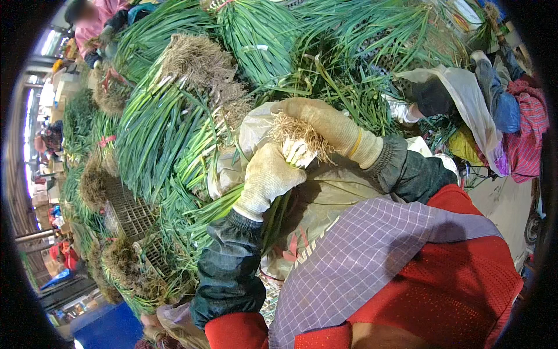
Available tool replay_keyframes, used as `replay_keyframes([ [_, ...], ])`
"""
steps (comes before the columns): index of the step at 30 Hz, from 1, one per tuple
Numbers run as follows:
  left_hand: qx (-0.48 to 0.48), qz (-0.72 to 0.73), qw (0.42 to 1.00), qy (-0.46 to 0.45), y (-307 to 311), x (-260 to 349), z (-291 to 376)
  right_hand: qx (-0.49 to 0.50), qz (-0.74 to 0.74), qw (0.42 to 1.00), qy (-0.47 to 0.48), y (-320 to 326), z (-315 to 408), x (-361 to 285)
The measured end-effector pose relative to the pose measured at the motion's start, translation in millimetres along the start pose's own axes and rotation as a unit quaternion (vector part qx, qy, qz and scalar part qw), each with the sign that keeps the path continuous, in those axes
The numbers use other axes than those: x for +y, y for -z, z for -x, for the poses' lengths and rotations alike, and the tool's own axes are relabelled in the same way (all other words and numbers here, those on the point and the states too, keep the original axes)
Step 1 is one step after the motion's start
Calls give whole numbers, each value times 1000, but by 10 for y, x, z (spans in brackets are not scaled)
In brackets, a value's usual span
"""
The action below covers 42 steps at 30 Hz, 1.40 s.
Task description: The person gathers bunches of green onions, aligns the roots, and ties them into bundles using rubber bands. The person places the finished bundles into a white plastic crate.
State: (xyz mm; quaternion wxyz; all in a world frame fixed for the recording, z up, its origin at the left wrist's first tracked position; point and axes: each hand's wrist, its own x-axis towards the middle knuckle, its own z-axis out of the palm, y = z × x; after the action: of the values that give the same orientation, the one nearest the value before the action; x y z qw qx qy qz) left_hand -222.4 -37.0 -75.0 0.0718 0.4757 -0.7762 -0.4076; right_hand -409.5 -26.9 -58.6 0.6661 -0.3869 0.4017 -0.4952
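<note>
My left hand [272, 174], in a pale knitted glove, is closed round the white stems of a bunch of leafy green allium plants [300, 152]. Its green leaves trail out below that hand to the lower left. My right hand [314, 120], gloved too, lies curved over the brown roots at the bunch's end; its fingertips are partly hidden, so its hold is unclear. Beneath both hands is a pale plastic sheet [344, 183] over my lap. Just left of the hands lies a large heap of the same plants [148, 135], its matted roots towards the top.
Tied bundles [257, 43] lie beyond my hands, with loose leaves [362, 96] nearer. A dark plastic crate [130, 209] stands at left. A person's knee and plastic sheet [466, 91] are at upper right; another person in pink [98, 22] is at upper left.
</note>
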Motion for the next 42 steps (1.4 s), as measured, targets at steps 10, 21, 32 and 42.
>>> replay_keyframes([
  [10,-37,-64,996,52,-39,197,-4,1,-63,996,-70,47,33,137],
  [21,-92,-159,979,88,-13,443,45,28,-7,999,-45,97,56,327],
  [32,-113,276,954,-30,479,458,-18,-11,-28,986,162,308,129,101],
  [42,-134,179,970,-94,432,333,145,67,331,893,298,-296,75,67],
])
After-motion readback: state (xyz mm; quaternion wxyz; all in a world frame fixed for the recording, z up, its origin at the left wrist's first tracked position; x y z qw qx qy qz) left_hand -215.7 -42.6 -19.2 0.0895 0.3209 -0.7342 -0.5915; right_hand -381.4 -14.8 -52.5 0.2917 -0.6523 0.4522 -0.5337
